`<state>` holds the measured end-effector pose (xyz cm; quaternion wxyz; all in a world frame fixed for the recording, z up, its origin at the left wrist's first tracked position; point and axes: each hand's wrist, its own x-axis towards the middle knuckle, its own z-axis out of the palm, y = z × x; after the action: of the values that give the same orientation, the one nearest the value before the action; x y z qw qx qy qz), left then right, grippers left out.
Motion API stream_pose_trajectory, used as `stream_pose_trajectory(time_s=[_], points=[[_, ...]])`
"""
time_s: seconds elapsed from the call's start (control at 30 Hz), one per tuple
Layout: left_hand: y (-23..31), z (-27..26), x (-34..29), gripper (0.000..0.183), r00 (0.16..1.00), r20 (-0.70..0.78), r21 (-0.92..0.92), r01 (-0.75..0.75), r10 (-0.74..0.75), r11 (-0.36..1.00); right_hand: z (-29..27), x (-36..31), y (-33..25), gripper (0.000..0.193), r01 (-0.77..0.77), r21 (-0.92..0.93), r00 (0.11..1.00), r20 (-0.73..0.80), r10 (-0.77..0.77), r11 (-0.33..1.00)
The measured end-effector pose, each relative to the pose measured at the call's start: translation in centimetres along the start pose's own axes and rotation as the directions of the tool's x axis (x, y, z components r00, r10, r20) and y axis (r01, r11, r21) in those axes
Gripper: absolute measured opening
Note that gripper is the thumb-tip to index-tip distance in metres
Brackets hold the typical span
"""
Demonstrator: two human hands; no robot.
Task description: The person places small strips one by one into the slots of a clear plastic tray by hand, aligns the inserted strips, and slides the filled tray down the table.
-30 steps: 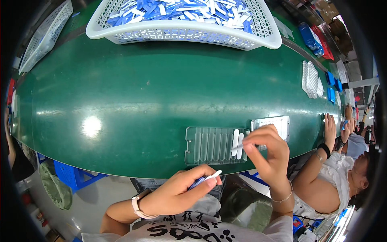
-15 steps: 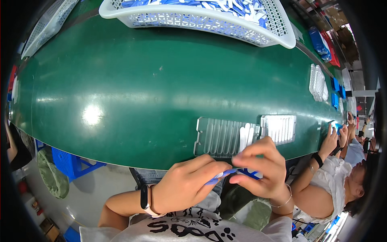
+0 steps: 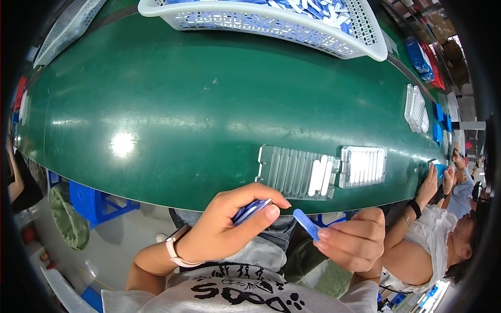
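Observation:
My left hand (image 3: pixel 229 224) is closed around a small bundle of slim blue-and-white sticks (image 3: pixel 248 211), just off the table's near edge. To its right, my right hand (image 3: pixel 357 241) pinches one flat blue stick (image 3: pixel 305 223) with a rounded end, tilted toward the left hand but apart from it. Just beyond the hands lies a clear grooved tray (image 3: pixel 282 169). Its right-hand grooves hold a few white sticks (image 3: pixel 314 177), while the left-hand grooves show bare. A second clear grooved tray (image 3: pixel 364 166) beside it looks filled with white pieces.
A white perforated basket (image 3: pixel 250 26) heaped with blue and white sticks stands at the far side of the green table (image 3: pixel 172 104). Another basket (image 3: pixel 68 31) is far left. More clear trays (image 3: pixel 416 108) lie at the right, where a co-worker's hands (image 3: pixel 438 180) hold something blue.
My right hand has drawn away from the left, now with a single blue stick in its fingers. The left hand has turned, showing the bundle. White sticks in the near tray are more fully visible.

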<state>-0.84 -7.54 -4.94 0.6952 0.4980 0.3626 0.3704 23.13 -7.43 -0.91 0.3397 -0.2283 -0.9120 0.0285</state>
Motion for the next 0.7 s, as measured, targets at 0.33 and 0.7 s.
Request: stream_pose_trajectory(time_s=[0.33,0.7], points=[[1.3,0.5,-0.6,0.027,0.917,0.118,-0.275,0.398,-0.381,0.875,1.8,3.0,6.3,0.012,-0.663,0.079,0.721,0.335,0.606,0.745],[0.4,1.4,-1.1,0.030,0.942,0.135,-0.188,0.327,-0.306,0.926,0.6,2.0,5.7,0.032,-0.680,0.043,0.684,0.397,0.612,0.732]])
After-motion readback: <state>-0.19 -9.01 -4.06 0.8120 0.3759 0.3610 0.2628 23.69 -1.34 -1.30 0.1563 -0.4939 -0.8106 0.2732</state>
